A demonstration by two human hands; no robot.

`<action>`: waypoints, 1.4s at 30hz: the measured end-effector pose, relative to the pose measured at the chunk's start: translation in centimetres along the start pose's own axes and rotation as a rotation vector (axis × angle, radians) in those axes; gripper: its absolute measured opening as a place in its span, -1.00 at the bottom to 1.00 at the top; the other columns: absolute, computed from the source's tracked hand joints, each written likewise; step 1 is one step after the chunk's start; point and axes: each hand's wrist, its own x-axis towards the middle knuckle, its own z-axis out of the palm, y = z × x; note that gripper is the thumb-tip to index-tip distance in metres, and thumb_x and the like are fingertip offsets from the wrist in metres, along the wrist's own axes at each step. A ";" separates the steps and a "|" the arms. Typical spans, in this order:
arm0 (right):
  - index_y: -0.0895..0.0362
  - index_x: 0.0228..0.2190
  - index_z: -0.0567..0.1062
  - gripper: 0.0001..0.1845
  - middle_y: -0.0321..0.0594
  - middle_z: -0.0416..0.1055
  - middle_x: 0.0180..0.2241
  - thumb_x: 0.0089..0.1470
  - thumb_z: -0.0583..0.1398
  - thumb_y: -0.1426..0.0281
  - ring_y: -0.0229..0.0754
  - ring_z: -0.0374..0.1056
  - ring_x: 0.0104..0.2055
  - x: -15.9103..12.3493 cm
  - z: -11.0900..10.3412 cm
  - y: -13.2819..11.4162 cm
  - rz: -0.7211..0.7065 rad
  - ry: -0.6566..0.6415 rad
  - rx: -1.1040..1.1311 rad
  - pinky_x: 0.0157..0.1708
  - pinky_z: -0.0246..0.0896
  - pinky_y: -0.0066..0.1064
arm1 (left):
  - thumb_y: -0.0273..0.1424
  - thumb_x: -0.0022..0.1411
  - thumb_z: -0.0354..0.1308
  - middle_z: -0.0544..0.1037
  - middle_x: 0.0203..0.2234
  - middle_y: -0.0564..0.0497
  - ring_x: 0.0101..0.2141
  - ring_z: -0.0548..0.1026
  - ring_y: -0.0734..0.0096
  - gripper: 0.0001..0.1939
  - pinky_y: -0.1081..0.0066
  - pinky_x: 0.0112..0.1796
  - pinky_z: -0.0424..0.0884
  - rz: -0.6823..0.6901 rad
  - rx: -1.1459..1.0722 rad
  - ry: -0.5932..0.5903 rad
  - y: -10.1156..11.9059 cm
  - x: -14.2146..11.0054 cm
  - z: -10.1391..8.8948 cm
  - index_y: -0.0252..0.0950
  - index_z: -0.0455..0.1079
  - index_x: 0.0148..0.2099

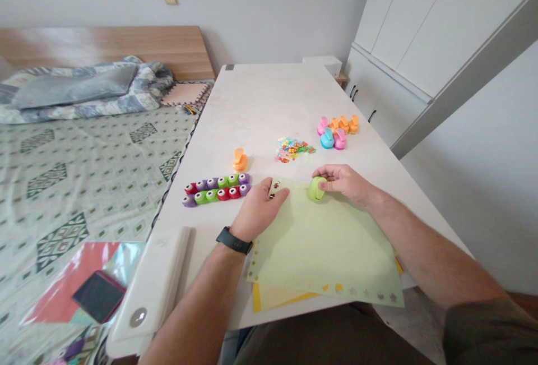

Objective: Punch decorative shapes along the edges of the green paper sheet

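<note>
gripping the lime punch [316,189] at the far edge of the green sheet [328,247], the right hand [343,182] is curled; the left hand [258,208], thumb and forefinger spread, seemingly steadies the corner.

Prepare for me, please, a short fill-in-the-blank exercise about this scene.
The right hand holds a punch whose colour is ____.
The wrist with the watch is the ____ one.
The small punches stand in ____ rows.
The lone punch behind them is ____.

Missing words: green; left; two; orange.
</note>
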 end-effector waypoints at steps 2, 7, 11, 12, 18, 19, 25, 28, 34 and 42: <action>0.16 -0.13 0.53 -0.54 -0.23 0.50 -0.29 -0.10 0.42 0.28 -0.21 0.40 -0.30 -0.1 0.0 -0.1 -0.001 -0.003 -0.005 -0.20 0.28 -0.32 | -0.11 0.24 0.14 0.47 -0.50 0.06 -0.51 0.36 0.41 -0.69 0.46 -0.54 0.12 0.002 0.004 -0.001 0.0 0.0 0.0 -0.27 0.38 -0.26; 0.17 -0.12 0.53 -0.52 -0.22 0.49 -0.29 -0.11 0.42 0.29 -0.20 0.40 -0.29 -0.3 0.1 -0.5 0.011 -0.011 -0.007 -0.20 0.29 -0.33 | -0.11 0.24 0.14 0.47 -0.50 0.06 -0.51 0.36 0.41 -0.70 0.46 -0.54 0.12 -0.009 -0.002 -0.004 0.0 0.0 0.0 -0.27 0.37 -0.26; 0.16 -0.12 0.53 -0.51 -0.21 0.49 -0.26 -0.12 0.43 0.29 -0.19 0.40 -0.27 -0.5 0.2 -0.7 -0.003 -0.017 -0.006 -0.21 0.30 -0.34 | -0.11 0.22 0.16 0.47 -0.51 0.06 -0.51 0.36 0.41 -0.70 0.46 -0.54 0.13 -0.011 -0.031 -0.001 0.2 0.0 0.0 -0.27 0.37 -0.29; 0.15 -0.12 0.53 -0.51 -0.20 0.49 -0.25 -0.11 0.43 0.29 -0.19 0.40 -0.27 -0.5 0.2 -0.7 -0.005 -0.021 -0.004 -0.21 0.30 -0.34 | -0.11 0.21 0.16 0.47 -0.51 0.06 -0.51 0.36 0.41 -0.70 0.46 -0.54 0.13 -0.011 -0.035 -0.001 0.3 0.0 0.0 -0.27 0.37 -0.29; 0.15 -0.08 0.51 -0.51 -0.16 0.48 -0.21 -0.07 0.40 0.28 -0.15 0.41 -0.20 -0.8 0.1 -1.0 -0.016 -0.051 -0.017 -0.16 0.31 -0.30 | -0.12 0.22 0.16 0.49 -0.48 0.05 -0.49 0.38 0.39 -0.71 0.46 -0.53 0.16 -0.004 -0.050 0.000 0.4 0.0 0.0 -0.26 0.38 -0.26; 0.15 -0.07 0.51 -0.51 -0.16 0.49 -0.20 -0.07 0.40 0.29 -0.14 0.41 -0.20 -0.9 0.1 -1.1 -0.018 -0.053 -0.017 -0.15 0.32 -0.30 | -0.12 0.22 0.16 0.49 -0.48 0.05 -0.49 0.38 0.39 -0.71 0.46 -0.53 0.16 -0.004 -0.054 0.001 0.4 0.0 0.0 -0.26 0.38 -0.27; 0.14 -0.06 0.47 -0.50 -0.17 0.48 -0.21 -0.05 0.40 0.29 -0.15 0.41 -0.20 -1.2 0.2 -1.2 -0.038 -0.073 -0.059 -0.15 0.32 -0.29 | -0.13 0.23 0.15 0.49 -0.48 0.05 -0.50 0.38 0.40 -0.71 0.46 -0.53 0.16 0.019 -0.029 0.010 0.3 -0.1 0.0 -0.26 0.38 -0.28; 0.13 -0.06 0.45 -0.50 -0.18 0.47 -0.20 -0.03 0.39 0.25 -0.14 0.40 -0.18 -1.1 0.3 -1.1 -0.050 -0.075 -0.089 -0.15 0.33 -0.29 | -0.12 0.24 0.15 0.49 -0.49 0.05 -0.51 0.37 0.40 -0.71 0.46 -0.53 0.15 0.015 -0.023 0.009 0.2 -0.1 0.0 -0.26 0.38 -0.27; 0.11 -0.08 0.45 -0.49 -0.21 0.47 -0.25 -0.03 0.39 0.18 -0.14 0.40 -0.21 -1.0 0.5 -0.9 -0.073 -0.053 -0.146 -0.18 0.33 -0.30 | -0.12 0.21 0.17 0.49 -0.49 0.05 -0.52 0.36 0.40 -0.71 0.46 -0.54 0.15 0.002 -0.050 0.001 0.2 0.0 0.0 -0.27 0.39 -0.27; 0.13 -0.08 0.46 -0.50 -0.23 0.44 -0.29 0.01 0.36 0.15 -0.17 0.37 -0.25 -1.2 0.6 -1.2 -0.084 -0.042 -0.180 -0.20 0.30 -0.31 | -0.11 0.25 0.14 0.48 -0.50 0.05 -0.52 0.37 0.40 -0.71 0.45 -0.54 0.13 0.025 -0.017 0.006 0.2 -0.2 0.1 -0.26 0.39 -0.25</action>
